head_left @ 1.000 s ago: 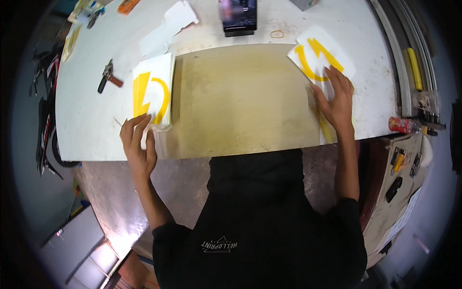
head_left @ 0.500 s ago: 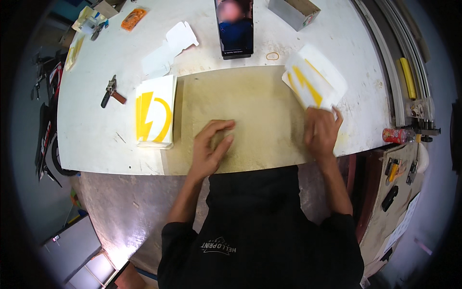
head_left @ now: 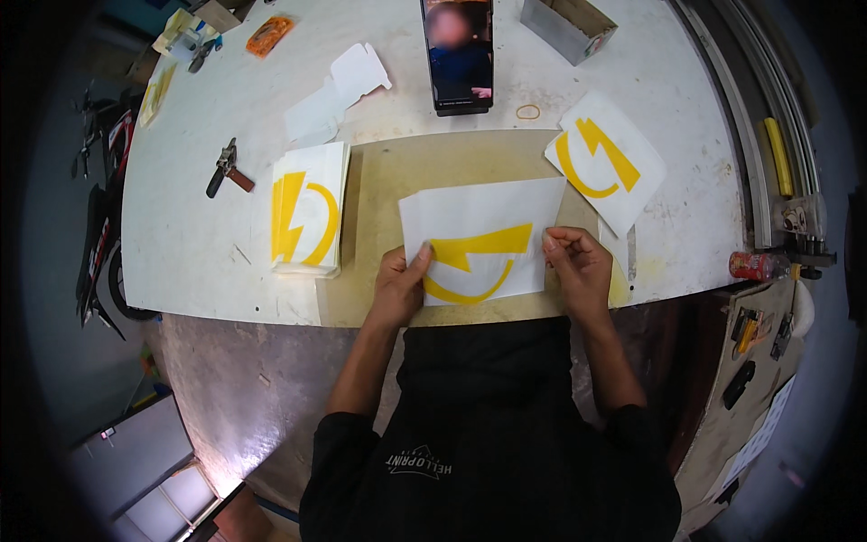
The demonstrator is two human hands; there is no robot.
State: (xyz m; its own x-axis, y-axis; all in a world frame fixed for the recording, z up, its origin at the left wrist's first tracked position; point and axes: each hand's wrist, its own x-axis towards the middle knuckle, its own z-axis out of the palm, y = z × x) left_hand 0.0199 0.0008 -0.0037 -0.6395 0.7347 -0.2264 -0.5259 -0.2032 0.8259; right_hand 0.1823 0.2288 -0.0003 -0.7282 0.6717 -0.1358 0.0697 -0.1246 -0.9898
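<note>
Between my two hands is a white sticker sheet [head_left: 483, 208] with a yellow bolt and arc on it, above the tan mat [head_left: 379, 172]. My left hand [head_left: 402, 285] grips its left edge, thumb on top. At its right edge, my right hand [head_left: 578, 266] pinches the sheet between thumb and fingers. A stack of similar sheets [head_left: 307, 208] lies to the left, partly over the mat. On the right rest more loose sheets [head_left: 614, 163] with the same yellow shape.
A phone [head_left: 458, 54] stands upright at the back, near a grey box [head_left: 569, 32] and a rubber band [head_left: 527, 112]. White paper pieces [head_left: 357, 77] and a clamp-like tool [head_left: 228, 172] lie to the left. A red-labelled bottle [head_left: 757, 266] is by the right edge.
My right hand has brought a sheet from the right pile to the middle, in front of me. My left hand has closed on its other edge. The view has shifted slightly.
</note>
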